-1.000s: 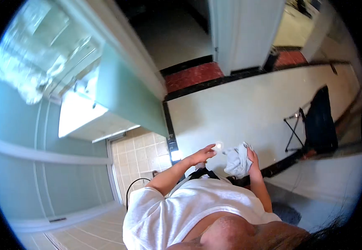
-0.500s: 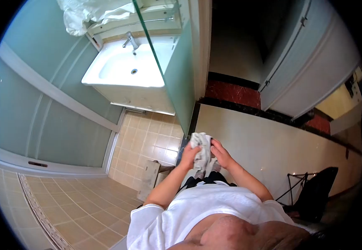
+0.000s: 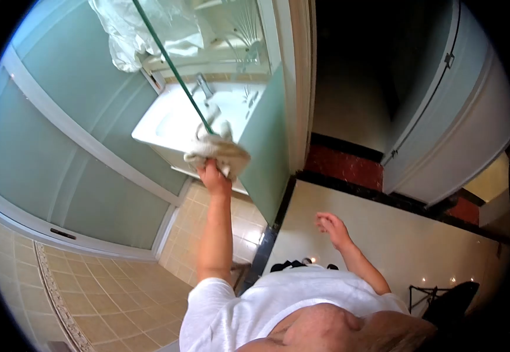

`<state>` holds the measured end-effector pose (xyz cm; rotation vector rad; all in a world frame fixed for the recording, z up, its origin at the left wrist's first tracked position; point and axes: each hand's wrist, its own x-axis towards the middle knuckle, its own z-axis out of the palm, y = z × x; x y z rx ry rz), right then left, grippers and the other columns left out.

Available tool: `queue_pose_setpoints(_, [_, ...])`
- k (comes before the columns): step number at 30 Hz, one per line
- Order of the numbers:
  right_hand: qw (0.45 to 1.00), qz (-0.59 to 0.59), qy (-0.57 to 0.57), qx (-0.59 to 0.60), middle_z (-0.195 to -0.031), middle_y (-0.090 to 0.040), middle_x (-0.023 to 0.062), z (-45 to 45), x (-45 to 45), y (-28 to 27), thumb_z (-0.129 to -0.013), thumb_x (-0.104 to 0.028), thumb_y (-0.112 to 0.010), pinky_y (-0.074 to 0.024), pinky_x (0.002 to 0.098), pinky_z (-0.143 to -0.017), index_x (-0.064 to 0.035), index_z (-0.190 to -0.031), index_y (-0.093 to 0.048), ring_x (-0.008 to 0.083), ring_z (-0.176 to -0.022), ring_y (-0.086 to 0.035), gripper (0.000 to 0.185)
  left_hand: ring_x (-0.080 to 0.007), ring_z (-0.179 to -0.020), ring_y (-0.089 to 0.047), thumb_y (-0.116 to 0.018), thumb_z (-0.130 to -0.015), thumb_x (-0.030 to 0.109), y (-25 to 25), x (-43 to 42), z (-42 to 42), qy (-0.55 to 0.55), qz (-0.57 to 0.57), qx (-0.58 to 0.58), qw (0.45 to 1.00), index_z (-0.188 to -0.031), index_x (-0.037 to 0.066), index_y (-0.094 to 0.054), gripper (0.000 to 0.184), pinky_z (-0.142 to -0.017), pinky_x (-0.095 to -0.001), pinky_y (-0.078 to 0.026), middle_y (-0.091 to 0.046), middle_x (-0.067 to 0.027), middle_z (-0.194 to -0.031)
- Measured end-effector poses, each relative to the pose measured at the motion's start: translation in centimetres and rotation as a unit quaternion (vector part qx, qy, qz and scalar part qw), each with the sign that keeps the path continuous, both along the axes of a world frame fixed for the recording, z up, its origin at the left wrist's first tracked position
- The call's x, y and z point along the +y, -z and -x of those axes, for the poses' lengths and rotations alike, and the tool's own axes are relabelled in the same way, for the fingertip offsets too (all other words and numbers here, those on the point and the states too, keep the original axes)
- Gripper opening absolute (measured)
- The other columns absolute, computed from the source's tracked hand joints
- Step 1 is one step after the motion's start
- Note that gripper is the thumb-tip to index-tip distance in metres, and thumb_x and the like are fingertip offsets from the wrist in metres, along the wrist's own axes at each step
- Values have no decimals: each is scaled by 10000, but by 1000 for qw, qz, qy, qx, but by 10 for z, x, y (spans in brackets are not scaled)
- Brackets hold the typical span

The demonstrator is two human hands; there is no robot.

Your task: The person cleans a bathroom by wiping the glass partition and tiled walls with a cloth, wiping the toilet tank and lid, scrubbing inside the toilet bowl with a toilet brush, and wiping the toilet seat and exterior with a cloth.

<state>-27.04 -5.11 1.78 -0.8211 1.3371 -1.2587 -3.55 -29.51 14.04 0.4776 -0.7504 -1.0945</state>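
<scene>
My left hand [image 3: 214, 177] is stretched forward and grips a light, crumpled cloth [image 3: 222, 154]. The cloth lies against the edge of a green-tinted glass panel [image 3: 175, 70], in front of the white washbasin [image 3: 164, 120]. A metal tap [image 3: 204, 87] stands at the basin's back, behind the glass. Over the pale floor to the right, my right hand [image 3: 334, 229] is held up away from the cloth, its fingers loosely curled and apart, with nothing in it.
White plastic sheeting [image 3: 143, 29] hangs at the upper left beside frosted sliding doors [image 3: 85, 182]. A dark doorway with a red threshold [image 3: 346, 165] and a white door [image 3: 460, 135] are at the right. A black folding chair [image 3: 455, 302] stands lower right.
Both hands were on the cloth half a second ago. My left hand has carried it forward to the glass edge; my right hand has let go and moved right. The view has turned toward the basin.
</scene>
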Motion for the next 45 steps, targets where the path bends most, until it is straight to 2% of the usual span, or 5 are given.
queue_pose_setpoints(14, [993,111,-17,-21,-1074,-564,85,-49,-144,-41,-881,-115,-460,-450,282,-758,-20,-1113,-502,170,-900,-578,254,-161,-1044,-510,-423,-894,318,50,-107,-8,272,1,-558,784,-1266,-8,-402,495,-883,-264,-394,-531,-106,-1170])
queue_pose_setpoints(19, [973,229,-9,40,-1221,-450,102,-84,-191,-78,-849,-134,-525,-414,319,-846,-54,-1262,-381,196,-1059,-496,446,-176,-942,-541,-442,-870,395,-41,-164,14,151,226,-699,662,-1180,28,-485,482,-809,-288,-419,-569,-113,-1093])
queue_pose_setpoints(25, [757,541,-10,366,-1394,-178,221,-105,-241,-192,-750,-362,-650,-211,416,-1025,-23,-1331,-272,354,-1284,-204,771,-230,-979,-502,-423,-883,408,-294,-152,72,224,40,-265,937,-1190,25,-455,492,-856,-344,-406,-514,-109,-1102])
queue_pose_setpoints(30, [644,652,-88,390,-1418,-76,241,-122,-269,-248,-716,-475,-648,-130,601,-973,-119,-1355,-256,404,-1312,-72,830,-227,-891,-537,-380,-886,362,-479,-206,21,257,605,-177,733,-1081,22,-492,407,-722,-381,-485,-542,-127,-981])
queue_pose_setpoints(45, [555,691,-19,463,-1425,-46,243,-134,-302,-233,-742,-503,-596,51,535,-1022,-221,-1346,-315,406,-1322,12,723,-228,-1077,-444,-374,-909,359,-202,-126,10,373,109,-72,918,-1207,48,-393,431,-939,-343,-367,-459,-97,-1176])
